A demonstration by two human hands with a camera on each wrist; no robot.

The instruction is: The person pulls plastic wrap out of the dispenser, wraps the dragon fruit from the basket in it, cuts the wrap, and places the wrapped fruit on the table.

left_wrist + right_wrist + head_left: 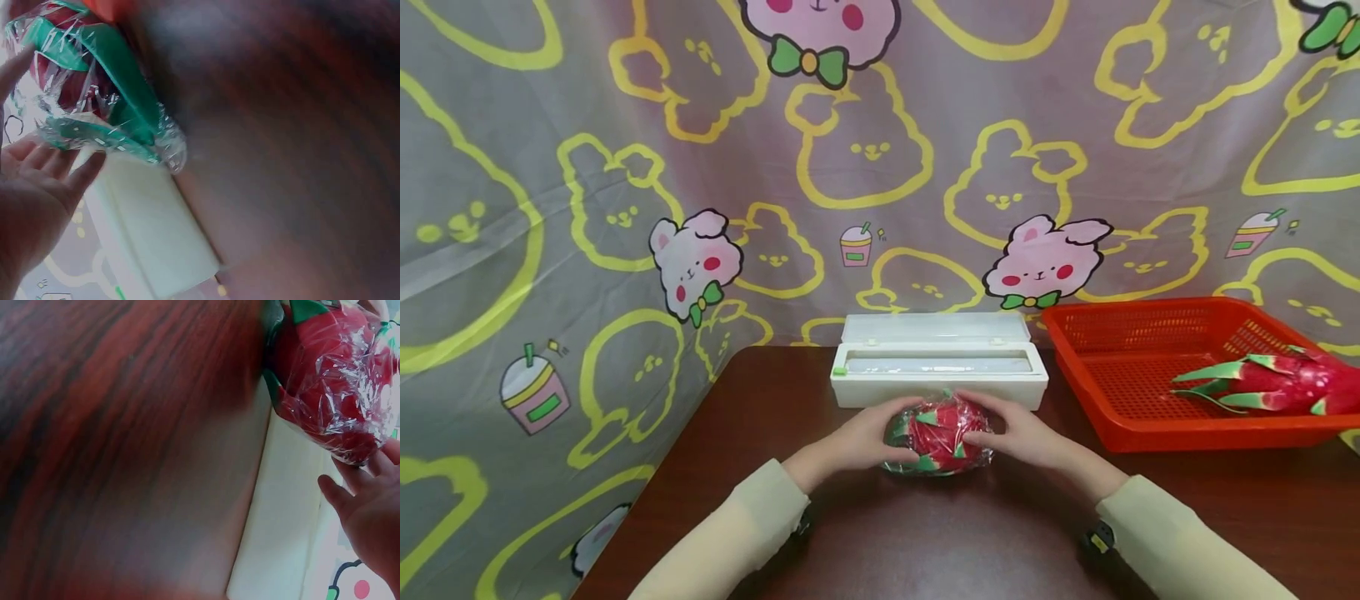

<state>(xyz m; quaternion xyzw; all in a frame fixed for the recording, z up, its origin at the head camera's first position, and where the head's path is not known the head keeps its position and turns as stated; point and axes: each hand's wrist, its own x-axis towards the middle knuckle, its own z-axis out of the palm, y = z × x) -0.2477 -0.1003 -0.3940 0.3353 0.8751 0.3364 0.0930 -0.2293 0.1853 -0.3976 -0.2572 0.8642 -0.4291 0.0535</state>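
Note:
Between my two hands is a red dragon fruit point(938, 442) with green scales, wrapped in clear, wrinkled cling film. My left hand point(874, 435) holds its left side, thumb toward me and fingers round the far side. On the other end, my right hand point(1026, 432) grips it with the thumb across the front. In the left wrist view, a gathered tail of film point(175, 147) sticks out past the green tips. The right wrist view shows shiny creased film over the fruit's red end point(337, 381), with the fingertips at its edge.
Just behind the fruit stands a white cling film box point(938, 392), its clear lid point(936, 327) raised. To the right, a red plastic basket point(1195, 436) holds another dragon fruit point(1292, 382). A patterned curtain point(910, 233) hangs behind the dark wooden table point(940, 542).

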